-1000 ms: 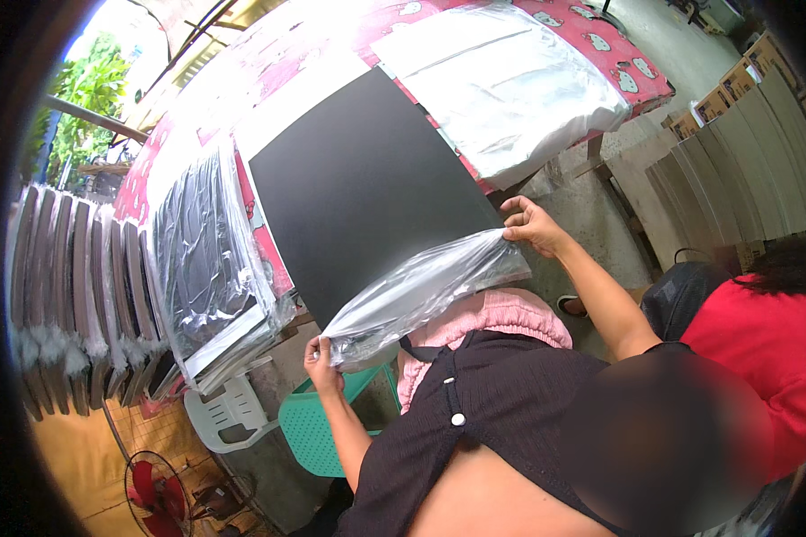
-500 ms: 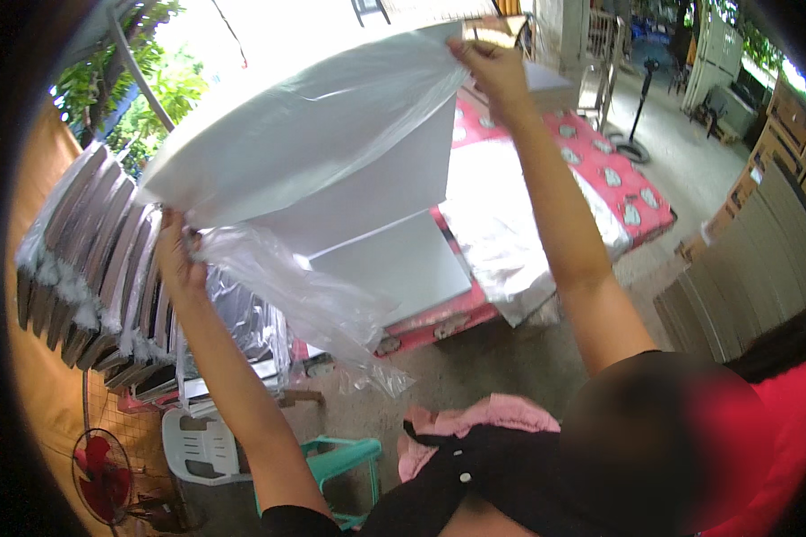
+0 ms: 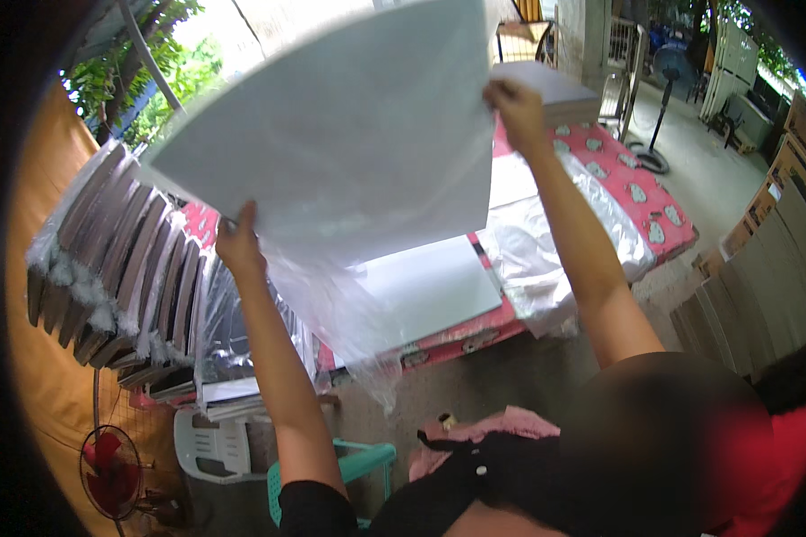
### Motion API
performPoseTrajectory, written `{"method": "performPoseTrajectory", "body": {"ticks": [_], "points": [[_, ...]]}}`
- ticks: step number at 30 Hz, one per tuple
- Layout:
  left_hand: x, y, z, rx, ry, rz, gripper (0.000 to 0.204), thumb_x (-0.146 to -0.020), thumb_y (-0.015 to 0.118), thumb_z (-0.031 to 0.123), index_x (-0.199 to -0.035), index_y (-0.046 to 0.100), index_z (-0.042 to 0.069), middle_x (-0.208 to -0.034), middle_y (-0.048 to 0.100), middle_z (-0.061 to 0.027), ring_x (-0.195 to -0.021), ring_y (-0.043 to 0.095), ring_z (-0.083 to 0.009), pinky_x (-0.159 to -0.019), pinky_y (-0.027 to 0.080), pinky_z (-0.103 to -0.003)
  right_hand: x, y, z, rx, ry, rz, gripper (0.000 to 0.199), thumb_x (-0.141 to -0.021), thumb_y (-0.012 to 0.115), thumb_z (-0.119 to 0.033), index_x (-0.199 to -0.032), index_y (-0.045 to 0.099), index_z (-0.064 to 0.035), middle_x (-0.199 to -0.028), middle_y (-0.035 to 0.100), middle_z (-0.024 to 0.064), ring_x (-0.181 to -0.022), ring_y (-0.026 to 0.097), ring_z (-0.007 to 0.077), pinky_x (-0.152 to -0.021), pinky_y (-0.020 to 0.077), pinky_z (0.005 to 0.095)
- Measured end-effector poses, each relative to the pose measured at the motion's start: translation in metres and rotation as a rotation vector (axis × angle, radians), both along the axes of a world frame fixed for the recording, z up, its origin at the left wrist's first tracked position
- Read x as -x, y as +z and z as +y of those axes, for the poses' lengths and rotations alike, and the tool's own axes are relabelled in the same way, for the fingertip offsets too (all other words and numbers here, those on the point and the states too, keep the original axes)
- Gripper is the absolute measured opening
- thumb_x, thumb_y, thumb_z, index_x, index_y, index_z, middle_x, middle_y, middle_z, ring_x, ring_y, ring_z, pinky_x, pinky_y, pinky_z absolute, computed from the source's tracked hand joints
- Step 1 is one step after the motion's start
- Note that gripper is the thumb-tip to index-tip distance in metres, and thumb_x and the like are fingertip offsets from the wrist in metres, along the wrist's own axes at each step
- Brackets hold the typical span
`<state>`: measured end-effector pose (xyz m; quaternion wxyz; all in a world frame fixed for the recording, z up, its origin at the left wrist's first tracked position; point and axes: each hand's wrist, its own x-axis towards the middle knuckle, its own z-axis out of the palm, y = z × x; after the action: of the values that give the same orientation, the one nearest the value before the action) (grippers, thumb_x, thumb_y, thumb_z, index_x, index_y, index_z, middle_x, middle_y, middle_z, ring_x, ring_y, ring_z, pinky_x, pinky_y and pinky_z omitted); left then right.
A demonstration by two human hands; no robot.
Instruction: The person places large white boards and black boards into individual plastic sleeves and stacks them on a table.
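A large white flat board (image 3: 349, 134) inside a clear plastic bag is raised high in front of me. My left hand (image 3: 237, 242) grips its lower left edge. My right hand (image 3: 518, 112) grips its right edge, arm stretched up. The loose open end of the plastic bag (image 3: 349, 331) hangs down below the board. Under it, another white board (image 3: 430, 291) lies flat on a red patterned mat (image 3: 636, 192).
A row of wrapped boards (image 3: 116, 268) leans at the left. Crumpled clear plastic (image 3: 555, 251) lies on the mat. A white plastic chair (image 3: 210, 443), a teal stool (image 3: 367, 461), a red fan (image 3: 112, 461) and pink cloth (image 3: 501, 425) sit below. Brown panels (image 3: 761, 295) stand right; a standing fan (image 3: 667, 72) is behind.
Both hands have lifted the bagged board from waist height up overhead. Its white face now fills the view, and the bag's tail hangs lower.
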<state>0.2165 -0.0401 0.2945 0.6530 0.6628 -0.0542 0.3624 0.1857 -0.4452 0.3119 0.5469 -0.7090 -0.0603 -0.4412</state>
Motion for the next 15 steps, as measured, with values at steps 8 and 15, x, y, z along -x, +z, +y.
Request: {"method": "performPoseTrajectory", "body": {"ticks": [8, 15], "points": [[-0.031, -0.085, 0.034, 0.034, -0.262, 0.265, 0.062, -0.07, 0.069, 0.01, -0.123, 0.036, 0.004, -0.076, 0.055, -0.0032, -0.047, 0.037, -0.0019, -0.038, 0.027, -0.016, -0.009, -0.092, 0.026, -0.481, 0.36, 0.14, 0.029, -0.074, 0.063, -0.011, -0.098, 0.054, 0.0018, -0.076, 0.059, 0.0053, -0.062, 0.052, 0.0088, -0.054, 0.0408, 0.0228], [0.014, -0.061, 0.05, -0.192, -0.298, 0.533, 0.062, -0.068, 0.067, 0.003, -0.122, 0.038, 0.012, -0.085, 0.057, -0.009, -0.062, 0.051, -0.008, -0.046, 0.037, -0.019, -0.009, -0.063, 0.025, -0.129, 0.107, 0.373, 0.046, -0.067, 0.066, -0.013, -0.105, 0.045, -0.0004, -0.078, 0.055, 0.011, -0.062, 0.054, 0.0133, -0.047, 0.0418, 0.0254]]}}
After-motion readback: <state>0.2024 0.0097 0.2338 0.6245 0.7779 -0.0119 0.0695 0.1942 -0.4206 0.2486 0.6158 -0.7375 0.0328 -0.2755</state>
